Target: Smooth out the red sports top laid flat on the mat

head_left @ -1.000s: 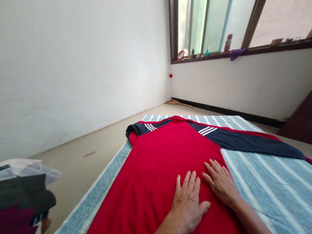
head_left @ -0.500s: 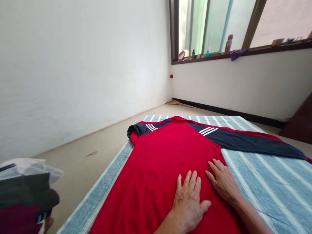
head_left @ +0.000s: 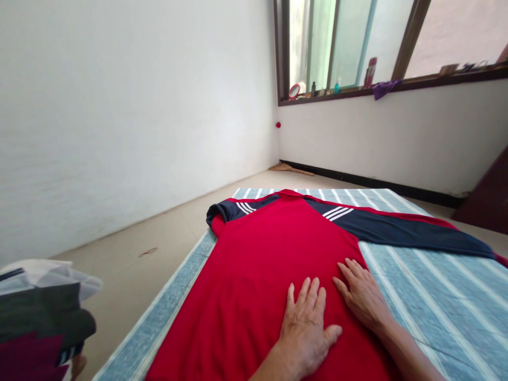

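A red jacket (head_left: 254, 275) with navy sleeves and white shoulder stripes lies spread on a blue-and-white striped cloth (head_left: 428, 286). Flat on its lower body rests my left hand (head_left: 305, 323), fingers extended and thumb out to the side. My right hand (head_left: 363, 291) lies with fingers stretched out near the garment's right edge. Neither hand grips the fabric. The right sleeve (head_left: 413, 230) reaches out across the cloth, while the left sleeve (head_left: 222, 211) is bent over at the table's left edge. The jacket's bottom hem is out of view.
At the lower left is a pile of clothes (head_left: 43, 312) in white, dark green and maroon. A broom (head_left: 291, 169) lies on the floor in the corner. A thin loop (head_left: 148, 252) is on the floor. Bottles and a mirror (head_left: 294, 91) stand on the windowsill.
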{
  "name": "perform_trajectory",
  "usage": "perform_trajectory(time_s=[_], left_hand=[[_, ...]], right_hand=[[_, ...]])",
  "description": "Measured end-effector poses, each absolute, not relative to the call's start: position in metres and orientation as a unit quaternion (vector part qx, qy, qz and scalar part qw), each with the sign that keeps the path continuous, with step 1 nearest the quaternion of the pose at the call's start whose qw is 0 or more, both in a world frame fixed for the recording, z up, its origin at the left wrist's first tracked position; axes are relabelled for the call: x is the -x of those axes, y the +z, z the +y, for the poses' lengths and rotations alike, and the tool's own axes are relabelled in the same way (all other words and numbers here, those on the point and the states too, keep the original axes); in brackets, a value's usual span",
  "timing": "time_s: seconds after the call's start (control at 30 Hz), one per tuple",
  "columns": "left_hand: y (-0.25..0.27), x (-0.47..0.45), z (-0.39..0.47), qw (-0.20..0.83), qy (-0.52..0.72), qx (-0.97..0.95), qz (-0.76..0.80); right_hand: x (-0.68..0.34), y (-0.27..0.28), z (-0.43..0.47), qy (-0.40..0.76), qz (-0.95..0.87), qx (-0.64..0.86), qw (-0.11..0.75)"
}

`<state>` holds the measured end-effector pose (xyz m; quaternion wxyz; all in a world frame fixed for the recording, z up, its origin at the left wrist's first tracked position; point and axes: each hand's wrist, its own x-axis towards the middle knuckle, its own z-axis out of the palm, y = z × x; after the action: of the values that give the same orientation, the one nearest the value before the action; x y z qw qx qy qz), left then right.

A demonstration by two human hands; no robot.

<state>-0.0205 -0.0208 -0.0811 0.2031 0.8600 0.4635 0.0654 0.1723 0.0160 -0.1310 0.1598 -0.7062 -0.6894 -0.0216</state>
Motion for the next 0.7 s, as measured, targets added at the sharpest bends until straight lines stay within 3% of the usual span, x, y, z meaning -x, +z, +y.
perform_trajectory(time_s=[0.7], left_hand=[[-0.0799, 0.0200, -0.0202, 0.200, 0.059, -0.861, 0.465]], right_hand=[[-0.1719, -0.1280, 0.0143, -0.023, -0.690, 0.706, 0.156]])
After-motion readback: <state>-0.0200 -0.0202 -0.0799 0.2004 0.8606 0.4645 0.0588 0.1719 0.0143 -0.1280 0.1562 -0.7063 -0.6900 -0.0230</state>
